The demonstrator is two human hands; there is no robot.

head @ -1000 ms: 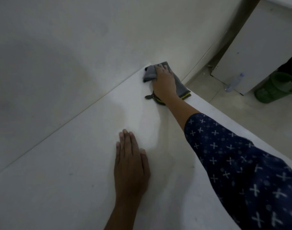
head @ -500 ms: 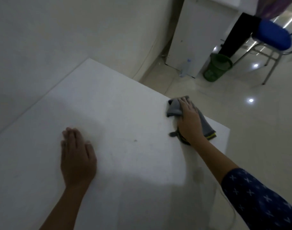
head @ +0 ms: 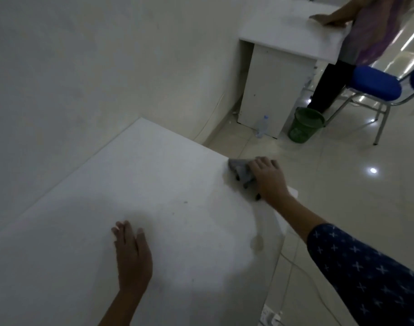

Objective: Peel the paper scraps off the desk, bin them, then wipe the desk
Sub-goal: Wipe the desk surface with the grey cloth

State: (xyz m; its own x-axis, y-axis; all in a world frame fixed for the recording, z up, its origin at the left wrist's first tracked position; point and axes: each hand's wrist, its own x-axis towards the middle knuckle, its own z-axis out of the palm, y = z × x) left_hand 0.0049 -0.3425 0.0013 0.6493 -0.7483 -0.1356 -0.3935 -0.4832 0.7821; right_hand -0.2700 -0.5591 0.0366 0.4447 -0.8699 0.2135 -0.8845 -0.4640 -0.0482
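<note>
1. A white desk (head: 135, 184) fills the lower left of the head view, its long left edge running beside a plain wall (head: 83, 67).
2. The right hand (head: 269, 178) lies flat on a grey cloth (head: 242, 171) at the desk's far right edge, palm down, fingers spread over the fabric and reaching past the edge above the tiled floor (head: 342, 184).
3. The left hand (head: 133, 257) rests open and flat on the bare desk surface, well apart from the cloth, with clear surface between them.
4. Compared with half a second earlier, the right hand and cloth have slid further along the right edge, away from the person; more cloth hung over the edge before.
5. The bunched cloth's long axis runs diagonally, from its upper-left corner down toward the wrist.
6. Beyond the desk stand a green bin (head: 306, 124), a water bottle (head: 262, 127), a second white desk (head: 293, 31) and a blue chair (head: 375, 83).
</note>
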